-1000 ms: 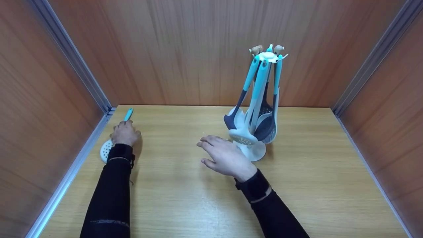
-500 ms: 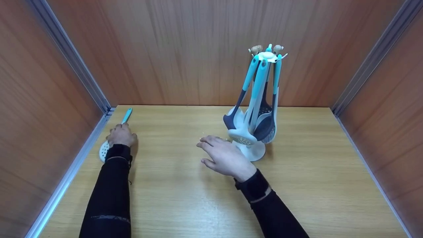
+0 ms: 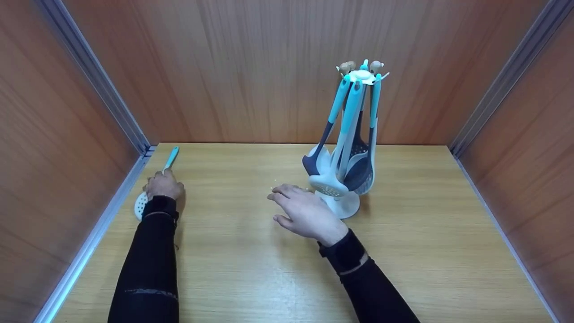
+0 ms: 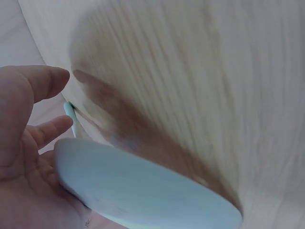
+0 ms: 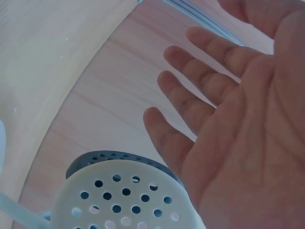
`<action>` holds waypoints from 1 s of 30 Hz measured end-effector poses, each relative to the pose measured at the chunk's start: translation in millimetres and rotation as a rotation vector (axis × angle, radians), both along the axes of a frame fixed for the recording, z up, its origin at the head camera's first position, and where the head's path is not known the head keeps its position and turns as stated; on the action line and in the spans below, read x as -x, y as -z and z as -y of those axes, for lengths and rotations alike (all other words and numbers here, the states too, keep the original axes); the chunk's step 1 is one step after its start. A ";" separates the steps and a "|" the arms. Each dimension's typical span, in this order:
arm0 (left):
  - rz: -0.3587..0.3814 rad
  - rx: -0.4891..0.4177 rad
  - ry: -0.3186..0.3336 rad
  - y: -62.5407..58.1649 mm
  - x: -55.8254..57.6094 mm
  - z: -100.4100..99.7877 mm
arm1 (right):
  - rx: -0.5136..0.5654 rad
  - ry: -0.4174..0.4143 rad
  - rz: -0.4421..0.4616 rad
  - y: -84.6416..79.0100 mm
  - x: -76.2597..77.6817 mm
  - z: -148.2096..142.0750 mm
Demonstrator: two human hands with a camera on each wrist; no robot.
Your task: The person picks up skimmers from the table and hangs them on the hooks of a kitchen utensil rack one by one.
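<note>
A skimmer [image 3: 140, 205] with a white perforated head and a turquoise handle lies on the table at the left. My left hand [image 3: 163, 184] is over its middle, where the handle meets the head. In the left wrist view, the thumb and a finger [image 4: 52, 130] stand apart, and the pale skimmer head [image 4: 143, 186] overlaps the palm. My right hand [image 3: 307, 213] is spread, palm down and holding nothing, in front of a utensil rack [image 3: 343, 206]. Perforated white and dark utensil heads [image 5: 126, 191] appear beside its fingers in the right wrist view.
Several turquoise-handled utensils hang from the rack, among them a dark ladle [image 3: 310, 165] and a white skimmer [image 3: 329, 185]. Wood-grain panels [image 3: 251, 72] enclose the wooden table [image 3: 233, 269] at the back and both sides, with metal strips in the corners.
My left hand has shifted slightly left and nearer to me over the skimmer, so a little more of the handle shows. The right hand has stayed in place.
</note>
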State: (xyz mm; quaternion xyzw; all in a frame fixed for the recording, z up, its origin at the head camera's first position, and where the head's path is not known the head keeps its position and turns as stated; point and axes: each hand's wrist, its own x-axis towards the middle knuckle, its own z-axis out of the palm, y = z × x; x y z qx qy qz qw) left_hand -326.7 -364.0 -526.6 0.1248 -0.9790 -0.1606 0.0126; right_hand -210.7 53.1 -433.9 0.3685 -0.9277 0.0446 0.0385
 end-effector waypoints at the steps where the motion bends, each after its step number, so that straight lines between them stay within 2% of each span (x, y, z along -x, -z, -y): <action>1: 0.000 -0.005 -0.002 -0.6 -0.7 -0.1 | 0.000 0.000 0.002 0.1 0.1 0.1; 8: 0.008 -0.067 -0.022 -4.3 -1.1 -3.6 | -0.004 0.011 0.028 -0.5 1.7 0.0; 12: 0.006 -0.069 -0.017 -5.6 -0.1 -4.4 | 0.001 0.016 0.033 0.0 2.0 -0.5; 20: -0.026 -0.061 0.001 -3.4 3.5 -2.2 | 0.026 -0.032 -0.071 2.6 1.0 -3.4; 30: -0.020 -0.064 -0.011 -7.4 2.3 -5.8 | 0.014 -0.011 -0.031 2.5 3.1 -3.5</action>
